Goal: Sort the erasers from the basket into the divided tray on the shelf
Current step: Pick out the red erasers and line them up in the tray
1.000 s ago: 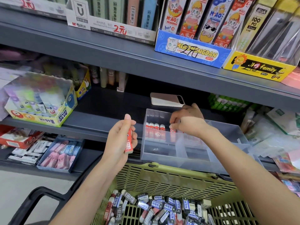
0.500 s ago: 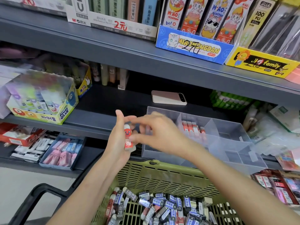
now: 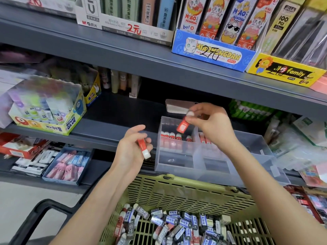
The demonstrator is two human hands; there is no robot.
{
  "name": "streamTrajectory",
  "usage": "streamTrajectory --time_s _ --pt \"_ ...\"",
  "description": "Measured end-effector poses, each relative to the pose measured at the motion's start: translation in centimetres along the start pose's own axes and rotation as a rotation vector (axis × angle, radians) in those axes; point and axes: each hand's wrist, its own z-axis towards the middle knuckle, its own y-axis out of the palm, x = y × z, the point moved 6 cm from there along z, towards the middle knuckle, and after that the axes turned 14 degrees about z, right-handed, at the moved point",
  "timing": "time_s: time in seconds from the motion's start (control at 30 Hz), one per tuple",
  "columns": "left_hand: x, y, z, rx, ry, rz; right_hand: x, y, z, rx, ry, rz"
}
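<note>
My right hand (image 3: 214, 128) pinches a red-sleeved white eraser (image 3: 182, 126) over the back-left compartment of the clear plastic divided tray (image 3: 174, 161). Left hand (image 3: 131, 149) grip curled round second red eraser (image 3: 143, 146), just left of the tray wall, small gap.

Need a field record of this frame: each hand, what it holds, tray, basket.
left hand: holds a red eraser, left of the tray
right hand: pinches a second red eraser by its white end, tilted, above the tray's back-left compartment
tray: clear, divided, on the shelf; row of red erasers stands in the back-left compartment
basket: green, below the tray, holds loose erasers, mostly blue or black sleeves
</note>
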Motion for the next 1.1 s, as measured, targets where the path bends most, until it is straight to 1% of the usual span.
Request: streamTrajectory --time_s 0.07,0.1,0.13,0.27,0.47,0.53,0.6,0.7,0.73,0.77,0.83,0.9,1.1 --pt "-0.1 -0.2 0.1 0.008 0.003 -0.028 1.7 -0.4 1.1 -0.036 0.014 -0.326" --pt "-0.2 -0.3 0.2 0.01 0.002 -0.033 2.6 -0.1 1.3 -0.074 0.013 -0.434" --pt "-0.3 -0.5 0.3 0.017 -0.001 -0.023 3.2 0.2 1.5 -0.097 0.003 -0.491" --pt "-0.5 -0.8 0.7 0.057 -0.011 0.019 4.3 1.1 1.8 -0.108 -0.033 -0.531" --pt "-0.5 -1.3 1.1 0.02 0.002 0.055 4.7 1.7 1.7 -0.136 -0.058 -0.569" --pt "-0.4 -1.2 1.0 0.009 0.019 0.062 4.9 2.0 1.3 -0.193 -0.035 -0.552" --pt "-0.2 -1.0 0.8 0.013 0.039 0.058 5.5 1.9 0.9 -0.238 0.027 -0.508" --pt "-0.2 -1.0 0.8 0.016 0.055 0.035 6.2 1.1 0.9 -0.244 0.135 -0.434" --pt "-0.2 -1.0 0.8 0.009 0.057 0.043 6.2 1.0 1.0 -0.238 0.119 -0.464" --pt "-0.2 -0.9 0.7 -0.001 0.059 0.055 6.0 1.1 1.3 -0.235 0.063 -0.553" --pt "-0.2 -0.8 0.6 -0.016 0.071 0.074 5.8 1.7 1.6 -0.268 -0.068 -0.811" --pt "-0.1 -0.7 0.5 -0.029 0.09 0.086 6.2 2.1 1.8 -0.331 -0.083 -0.945" --pt "0.3 -0.2 0.1 -0.087 0.138 0.186 6.0 2.7 2.0 -0.328 -0.041 -0.908"
